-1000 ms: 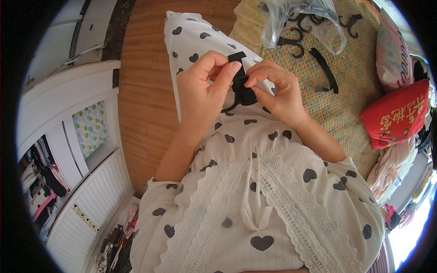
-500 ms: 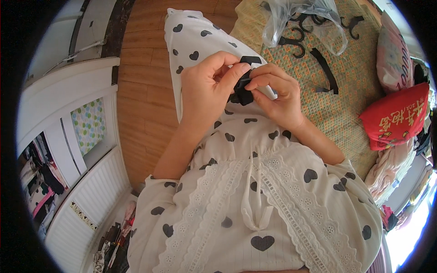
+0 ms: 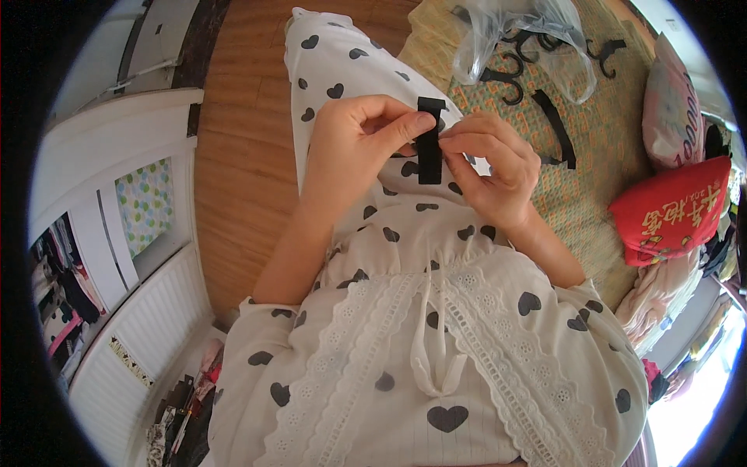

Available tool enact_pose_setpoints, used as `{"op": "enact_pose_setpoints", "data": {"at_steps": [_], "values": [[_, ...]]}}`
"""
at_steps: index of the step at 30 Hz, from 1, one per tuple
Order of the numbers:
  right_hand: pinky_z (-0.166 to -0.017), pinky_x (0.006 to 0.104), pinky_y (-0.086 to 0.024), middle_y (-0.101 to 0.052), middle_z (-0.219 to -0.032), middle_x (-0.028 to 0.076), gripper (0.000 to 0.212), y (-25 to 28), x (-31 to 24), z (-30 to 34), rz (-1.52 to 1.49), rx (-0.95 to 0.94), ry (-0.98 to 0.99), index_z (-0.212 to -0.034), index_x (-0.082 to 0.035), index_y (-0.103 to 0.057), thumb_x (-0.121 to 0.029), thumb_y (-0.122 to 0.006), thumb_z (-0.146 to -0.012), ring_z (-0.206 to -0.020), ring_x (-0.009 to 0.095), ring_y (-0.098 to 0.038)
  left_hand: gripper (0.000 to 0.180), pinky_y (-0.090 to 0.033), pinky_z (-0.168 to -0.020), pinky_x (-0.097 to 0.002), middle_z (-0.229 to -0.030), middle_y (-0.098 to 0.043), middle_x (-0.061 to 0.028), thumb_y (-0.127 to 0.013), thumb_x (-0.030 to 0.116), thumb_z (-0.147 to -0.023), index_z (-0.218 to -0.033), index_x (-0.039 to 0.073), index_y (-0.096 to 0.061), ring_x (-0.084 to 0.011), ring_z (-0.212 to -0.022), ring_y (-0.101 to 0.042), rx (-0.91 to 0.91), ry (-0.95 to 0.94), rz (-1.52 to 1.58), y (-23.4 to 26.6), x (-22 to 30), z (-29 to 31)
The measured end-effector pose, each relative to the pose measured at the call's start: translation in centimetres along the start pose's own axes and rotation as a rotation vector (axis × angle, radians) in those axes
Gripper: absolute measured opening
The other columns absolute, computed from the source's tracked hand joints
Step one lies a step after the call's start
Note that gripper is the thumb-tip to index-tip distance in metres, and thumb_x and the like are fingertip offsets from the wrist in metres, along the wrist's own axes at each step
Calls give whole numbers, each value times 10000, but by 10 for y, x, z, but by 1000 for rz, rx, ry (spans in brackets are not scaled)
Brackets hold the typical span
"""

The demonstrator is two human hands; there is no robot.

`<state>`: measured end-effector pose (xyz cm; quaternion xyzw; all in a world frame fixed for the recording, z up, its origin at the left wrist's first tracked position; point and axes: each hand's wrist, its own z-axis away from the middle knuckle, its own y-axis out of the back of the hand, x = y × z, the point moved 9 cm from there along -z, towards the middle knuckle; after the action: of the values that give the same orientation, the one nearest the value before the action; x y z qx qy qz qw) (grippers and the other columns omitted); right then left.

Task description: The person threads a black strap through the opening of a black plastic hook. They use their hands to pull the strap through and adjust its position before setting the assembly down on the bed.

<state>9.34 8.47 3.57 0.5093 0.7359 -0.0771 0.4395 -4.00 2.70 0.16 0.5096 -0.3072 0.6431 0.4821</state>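
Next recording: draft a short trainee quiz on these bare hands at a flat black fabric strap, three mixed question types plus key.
1. Choose: where does the left bare hand grip the flat black fabric strap? A: bottom end. B: upper part.
2. True or false: the fingertips of the right bare hand are at that strap's right edge.
3. Fill in left or right: the glossy red gold-printed package lies to the ____ of the second black strap, on the yellow patterned mat.

Key: 1 B; 2 true; 3 right.

Below one clear plastic bag [image 3: 476,47]: two hands [image 3: 346,148] [image 3: 498,163], two black strips [image 3: 429,154] [image 3: 557,124]; right of it, one black double hook [image 3: 608,52].
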Motion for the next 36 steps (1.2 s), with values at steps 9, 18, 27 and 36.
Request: {"op": "enact_pose_setpoints", "data": {"at_steps": [9,18,27,36], "values": [[-651,256,-473,-640,-801,75,149,1,19,1,-186,-56,-312,-756,-25,-633,88,-649,-660,-712,176,-610,265,-510,-678,-217,-844,-671,-87,-611,-8,-826,-1090,-37,-609,-101,-729,-628,-105,-3,146,-5,-11,-2],[-750,231,-450,-618,-801,21,67,-11,58,26,-632,-56,-714,-829,15,-614,41,-591,-772,-790,82,-569,237,-517,-662,-210,-827,-672,-84,-597,-32,-813,-1049,-38,-577,-91,-740,-629,-113,29,98,-16,-3,0],[-741,222,-444,-642,-860,30,84,-28,78,45,-982,-56,-936,-898,3,-633,-37,-617,-826,-797,88,-582,228,-498,-667,-198,-858,-655,-65,-578,-53,-796,-1020,-31,-615,-73,-720,-606,-88,-82,74,-19,-6,-1],[-774,243,-423,-648,-850,40,130,-31,83,47,-1103,-69,-1026,-894,0,-641,-60,-628,-779,-784,115,-580,268,-475,-688,-206,-902,-686,-81,-598,-37,-768,-1027,-19,-663,-80,-766,-606,-75,-137,-68,-20,3,2]]}}
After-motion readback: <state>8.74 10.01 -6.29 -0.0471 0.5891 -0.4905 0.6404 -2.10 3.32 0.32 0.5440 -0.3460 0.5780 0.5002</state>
